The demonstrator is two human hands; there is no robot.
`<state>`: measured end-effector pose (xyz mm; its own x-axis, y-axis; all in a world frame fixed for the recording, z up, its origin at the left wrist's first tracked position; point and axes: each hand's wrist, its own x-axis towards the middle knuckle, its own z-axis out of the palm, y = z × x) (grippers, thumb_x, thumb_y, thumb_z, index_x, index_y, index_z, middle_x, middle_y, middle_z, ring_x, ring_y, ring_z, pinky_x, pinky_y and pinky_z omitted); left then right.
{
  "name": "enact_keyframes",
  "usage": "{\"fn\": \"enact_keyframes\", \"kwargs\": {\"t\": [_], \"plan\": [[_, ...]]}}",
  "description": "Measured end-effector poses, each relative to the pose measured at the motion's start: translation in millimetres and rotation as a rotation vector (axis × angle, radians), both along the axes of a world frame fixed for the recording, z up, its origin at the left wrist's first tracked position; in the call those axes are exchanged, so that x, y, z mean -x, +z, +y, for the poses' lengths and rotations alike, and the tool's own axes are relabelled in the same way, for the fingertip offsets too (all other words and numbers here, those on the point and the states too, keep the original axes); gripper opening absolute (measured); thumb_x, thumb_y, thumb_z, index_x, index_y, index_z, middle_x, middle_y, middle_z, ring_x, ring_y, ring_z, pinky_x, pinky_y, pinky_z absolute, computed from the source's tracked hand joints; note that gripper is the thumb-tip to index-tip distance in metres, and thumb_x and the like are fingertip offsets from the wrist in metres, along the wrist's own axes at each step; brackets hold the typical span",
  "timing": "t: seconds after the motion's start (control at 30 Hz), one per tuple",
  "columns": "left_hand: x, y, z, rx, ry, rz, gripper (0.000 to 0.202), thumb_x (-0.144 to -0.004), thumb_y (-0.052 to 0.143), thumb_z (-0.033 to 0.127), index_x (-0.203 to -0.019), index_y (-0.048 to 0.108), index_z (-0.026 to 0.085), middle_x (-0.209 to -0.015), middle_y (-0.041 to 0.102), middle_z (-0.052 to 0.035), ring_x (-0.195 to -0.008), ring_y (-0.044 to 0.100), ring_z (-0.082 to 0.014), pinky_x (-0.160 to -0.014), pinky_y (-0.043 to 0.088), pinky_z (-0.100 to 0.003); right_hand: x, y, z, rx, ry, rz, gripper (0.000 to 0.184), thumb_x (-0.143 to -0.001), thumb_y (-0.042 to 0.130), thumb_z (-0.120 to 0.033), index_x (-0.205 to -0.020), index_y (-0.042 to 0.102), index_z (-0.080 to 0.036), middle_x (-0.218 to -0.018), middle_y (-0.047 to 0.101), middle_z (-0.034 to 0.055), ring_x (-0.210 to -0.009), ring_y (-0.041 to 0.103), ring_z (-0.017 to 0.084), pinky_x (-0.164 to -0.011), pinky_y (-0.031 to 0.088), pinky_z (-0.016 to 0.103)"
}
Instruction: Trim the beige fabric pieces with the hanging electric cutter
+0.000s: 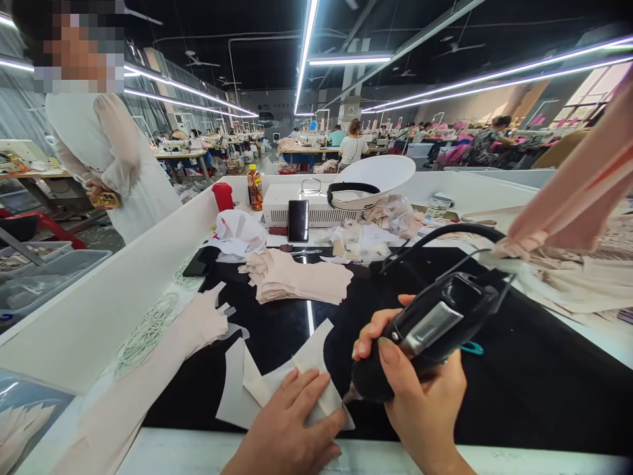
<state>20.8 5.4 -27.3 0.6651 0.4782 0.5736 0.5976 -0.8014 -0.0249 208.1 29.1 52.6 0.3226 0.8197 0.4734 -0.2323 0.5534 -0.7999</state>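
Observation:
My left hand (pixel 289 422) lies flat with fingers spread on a pale fabric piece (pixel 306 376) at the near edge of the black work mat (pixel 519 369). My right hand (pixel 420 396) is wrapped round a black corded hand tool (pixel 430 326). The tool's tip (pixel 352 394) touches the fabric's right corner beside my left fingers. Its black cable (pixel 445 234) arcs up and back over the mat.
A stack of beige fabric pieces (pixel 297 277) lies mid-mat. A phone (pixel 298 220), a white box unit (pixel 316 201), a drink bottle (pixel 254 188) and a red cup (pixel 223 196) stand behind. White walls (pixel 113 290) bound the bench. A person in white (pixel 109 158) stands at left.

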Motion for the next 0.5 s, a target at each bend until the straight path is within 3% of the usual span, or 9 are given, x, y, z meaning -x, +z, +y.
{"fn": "enact_keyframes", "kwargs": {"t": [0.5], "plan": [[2,-8.8,3,-0.042,-0.003,-0.012,0.031,-0.104,0.063,0.05,-0.125,0.072,0.029,-0.135,0.072,-0.0137,-0.123,0.072,-0.0297,-0.097,0.062,-0.049,12,1.0,12,-0.022,-0.025,-0.007,0.033,-0.094,0.076,-0.023,-0.122,0.062,-0.032,-0.09,0.069,-0.0024,-0.064,0.067,0.014,-0.063,0.06,0.029]]}}
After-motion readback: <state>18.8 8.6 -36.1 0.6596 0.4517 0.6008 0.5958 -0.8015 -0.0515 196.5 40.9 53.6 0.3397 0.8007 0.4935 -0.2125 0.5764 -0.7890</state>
